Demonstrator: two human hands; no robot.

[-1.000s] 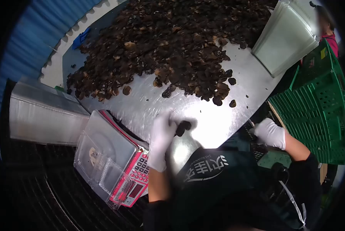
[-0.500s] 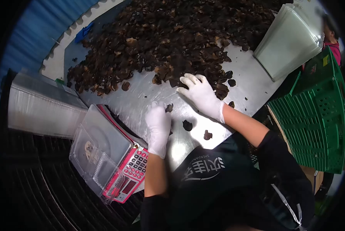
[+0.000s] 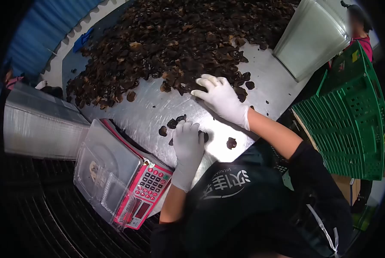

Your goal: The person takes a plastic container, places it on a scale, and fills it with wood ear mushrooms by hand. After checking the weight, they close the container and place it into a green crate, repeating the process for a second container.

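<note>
A large pile of dark brown wood ear mushrooms covers the far part of the metal table. My right hand, in a white glove, rests at the pile's near edge, its fingers spread and thumb apart. Closer to me, my left hand, also gloved, reaches over the bare metal with its fingers slightly bent and apart. Beside its thumb lies a dark mushroom piece, partly covered by the hand. Loose pieces lie just beyond its fingertips, and a single piece sits farther right.
A pink-framed scale with a clear plastic lid on its pan stands at left, by stacked clear containers. More stacked containers stand at the table's right edge, near green crates. People are partly visible at upper right and far left.
My left hand has moved right and its pinch has loosened; several mushroom pieces now show on the metal by its fingers. My right hand stays at the pile's edge. The view has shifted slightly.
</note>
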